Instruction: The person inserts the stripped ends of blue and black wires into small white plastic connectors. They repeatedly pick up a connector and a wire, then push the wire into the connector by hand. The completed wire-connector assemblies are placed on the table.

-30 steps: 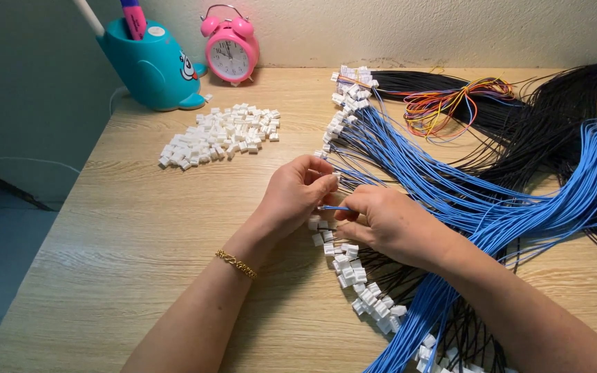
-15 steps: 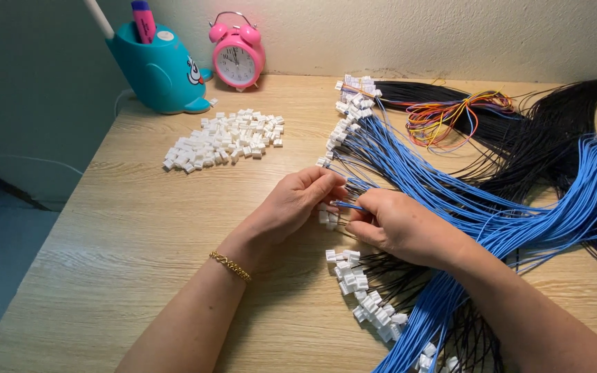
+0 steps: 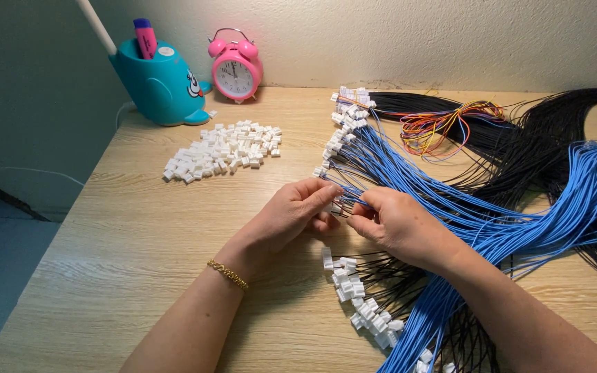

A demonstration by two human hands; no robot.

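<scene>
Both hands meet at mid-table over the wire bundles. Left hand (image 3: 297, 214): fingers pinched together on a small white connector (image 3: 334, 207), thumb on top, fingertips curled under. A gold bracelet (image 3: 228, 274) sits on that wrist. Right hand (image 3: 399, 222): thumb and forefinger pressed together on a blue wire (image 3: 358, 203) right at the connector. The two hands are almost touching at the fingertips; connector and wire end sit between them, just above the table (image 3: 119, 242). Whether the wire is seated in the connector cannot be told, since the fingers cover the joint.

Blue wires (image 3: 519, 221) fan out from under the right hand, sweeping right and back across the wood. Black wires (image 3: 554, 138) lie beneath and beyond them, looping toward the far right edge. A smaller coil of multicoloured wires (image 3: 443, 124) rests on the black ones near the back.

Finished ends with white connectors lie in two rows: one row (image 3: 345, 117) runs from the back wall toward the hands, the other (image 3: 361, 304) lies just below the hands toward the near edge.

Loose white connectors (image 3: 222, 150) form a heap left of centre, well apart from the hands. Behind it, a teal whale-shaped pen holder (image 3: 157, 86) with a pink marker (image 3: 145, 37), and beside that a pink alarm clock (image 3: 235, 69) against the wall.
</scene>
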